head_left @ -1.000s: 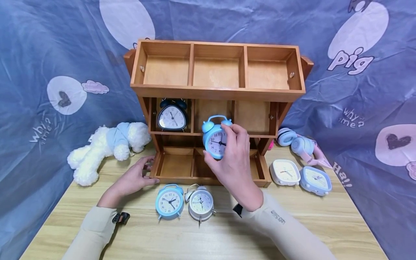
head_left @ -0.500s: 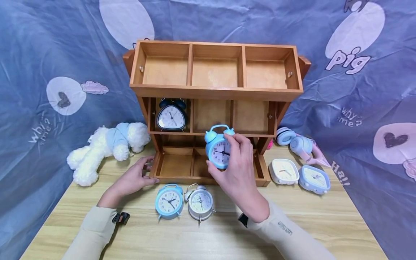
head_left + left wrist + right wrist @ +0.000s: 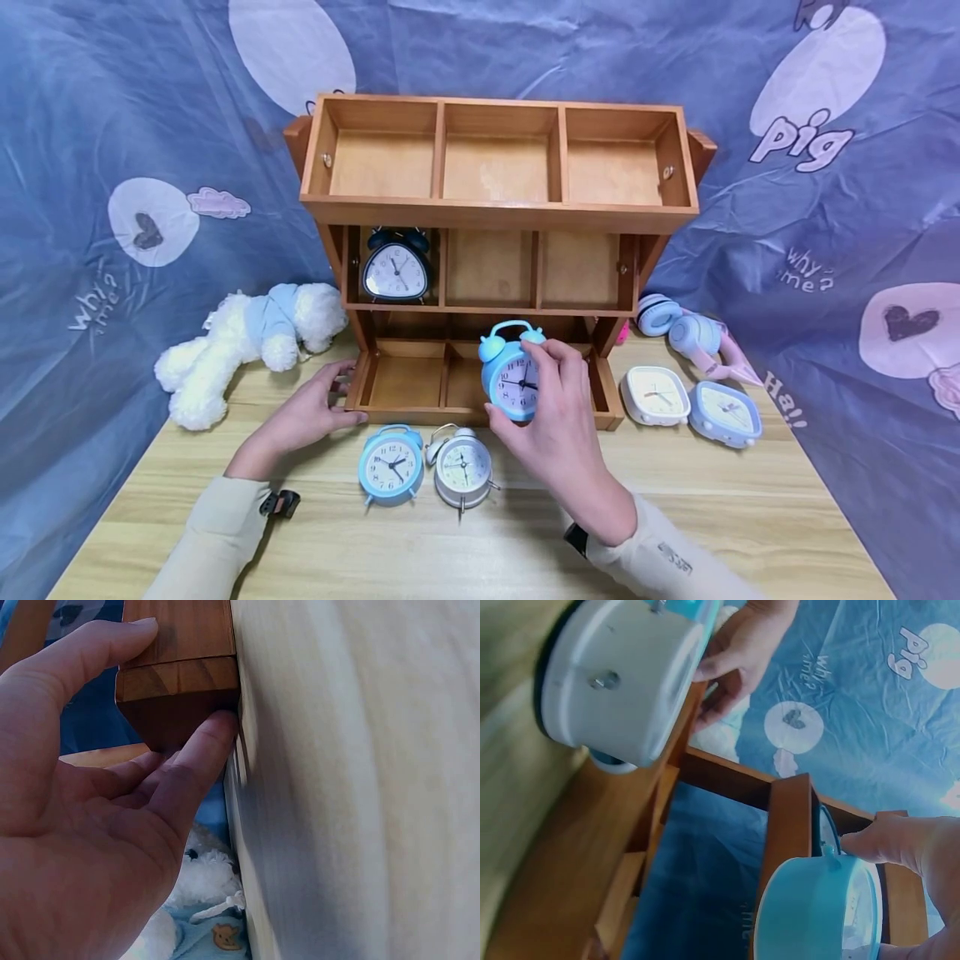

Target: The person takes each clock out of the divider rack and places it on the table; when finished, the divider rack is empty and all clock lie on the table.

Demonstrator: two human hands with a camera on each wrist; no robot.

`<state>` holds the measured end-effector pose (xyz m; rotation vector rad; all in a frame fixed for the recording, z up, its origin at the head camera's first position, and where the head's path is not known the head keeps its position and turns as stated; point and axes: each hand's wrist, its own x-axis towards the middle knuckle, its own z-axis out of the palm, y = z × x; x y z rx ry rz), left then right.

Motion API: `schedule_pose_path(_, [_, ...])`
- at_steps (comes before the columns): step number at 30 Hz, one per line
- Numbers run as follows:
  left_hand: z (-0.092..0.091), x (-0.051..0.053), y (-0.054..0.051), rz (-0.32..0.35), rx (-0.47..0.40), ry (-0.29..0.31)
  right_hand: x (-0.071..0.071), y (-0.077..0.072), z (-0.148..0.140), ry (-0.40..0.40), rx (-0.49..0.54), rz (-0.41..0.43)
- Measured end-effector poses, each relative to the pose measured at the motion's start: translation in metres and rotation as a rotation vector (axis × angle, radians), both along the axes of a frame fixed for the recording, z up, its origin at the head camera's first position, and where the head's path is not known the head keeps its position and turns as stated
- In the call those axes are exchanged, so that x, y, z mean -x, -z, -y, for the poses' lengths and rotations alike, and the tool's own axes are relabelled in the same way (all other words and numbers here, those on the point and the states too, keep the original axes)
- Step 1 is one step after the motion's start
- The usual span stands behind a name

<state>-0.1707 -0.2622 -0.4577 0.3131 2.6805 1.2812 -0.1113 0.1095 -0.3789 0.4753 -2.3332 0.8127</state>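
Note:
My right hand pinches a blue twin-bell alarm clock by its side, thumb low and fingers by the right bell. The clock is upright, in front of the bottom tier's middle compartment; in the right wrist view the blue clock shows its side. With thumb on the front and fingers along the side, my left hand grips the lower left corner of the wooden shelf; the left wrist view shows this wooden corner close up. On the table before the shelf stand another blue alarm clock and a white one.
A black alarm clock stands in the middle tier's left compartment. Right of the shelf are a white square clock, a pale blue clock and headphones. A white plush toy lies at left.
My right hand has brought the blue alarm clock down and slightly right, from the middle tier's lower edge to the bottom tier. My left hand has stayed on the shelf corner.

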Motion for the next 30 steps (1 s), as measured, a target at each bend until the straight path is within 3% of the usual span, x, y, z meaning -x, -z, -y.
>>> schedule_pose_path(11, [0.002,0.001,0.002,0.009,0.012,-0.007,-0.015,0.021,-0.006,0.002,-0.031,0.043])
schedule_pose_path(30, [0.002,0.002,0.002,-0.007,0.008,-0.011,-0.03,0.049,-0.025,-0.018,-0.135,0.011])
